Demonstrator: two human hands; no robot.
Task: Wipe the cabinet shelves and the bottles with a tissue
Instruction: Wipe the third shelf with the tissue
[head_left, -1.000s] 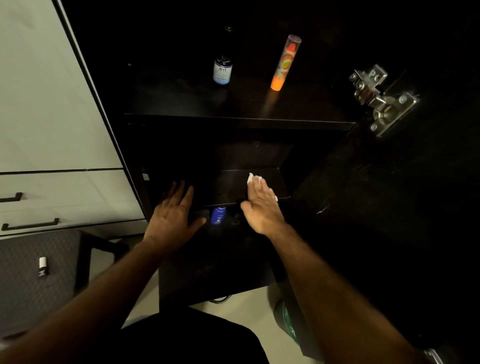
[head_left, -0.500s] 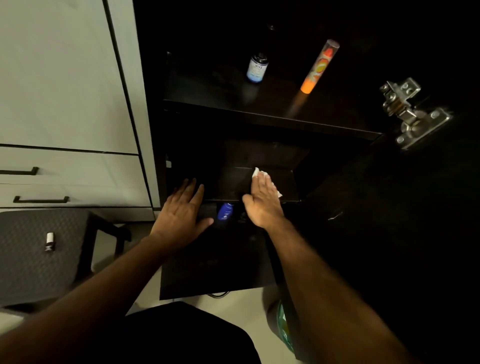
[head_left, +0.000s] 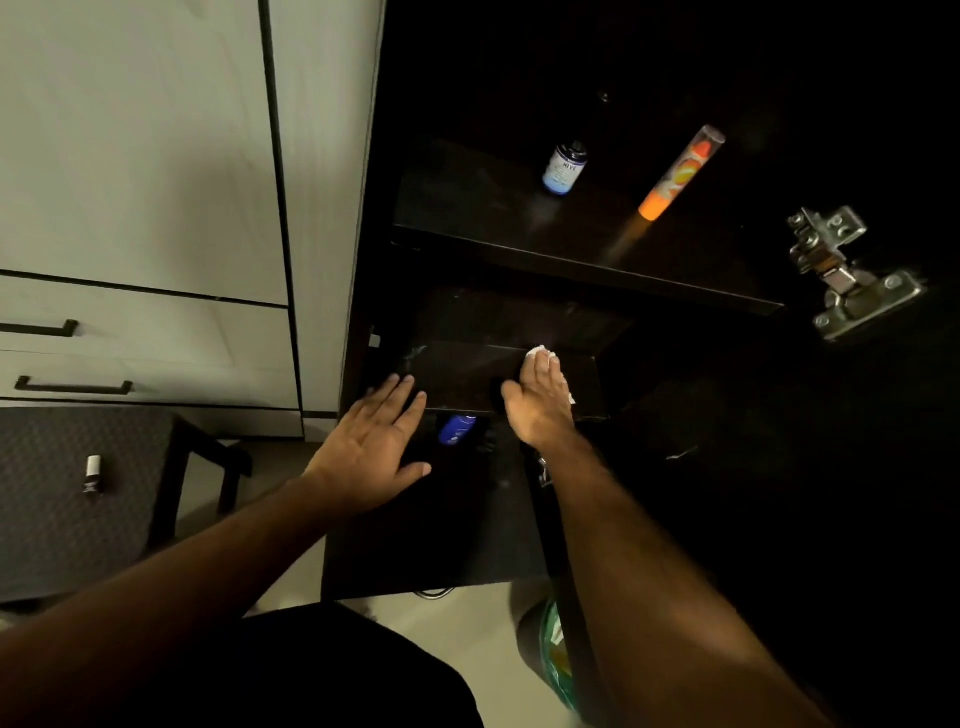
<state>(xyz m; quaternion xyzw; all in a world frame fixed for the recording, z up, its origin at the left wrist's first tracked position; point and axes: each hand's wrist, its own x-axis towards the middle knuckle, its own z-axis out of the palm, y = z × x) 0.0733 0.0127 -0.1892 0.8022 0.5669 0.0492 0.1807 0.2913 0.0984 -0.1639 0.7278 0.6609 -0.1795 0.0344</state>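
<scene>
The dark cabinet stands open with two shelves in sight. My right hand lies flat on the lower shelf, pressing a white tissue that peeks out past the fingertips. My left hand is spread open with fingers apart at that shelf's front edge, holding nothing. A blue bottle shows just below the shelf edge between my hands. On the upper shelf stand a small dark bottle with a blue label and a tall orange tube.
White drawers with black handles fill the left. A dark stool below them carries a small white vial. A metal door hinge sticks out at the right. A green-lined bin sits on the floor by my right forearm.
The view has swung left, so the cabinet sits further right in frame. My right hand stays flat on the tissue on the lower shelf, and my left hand stays spread at its edge.
</scene>
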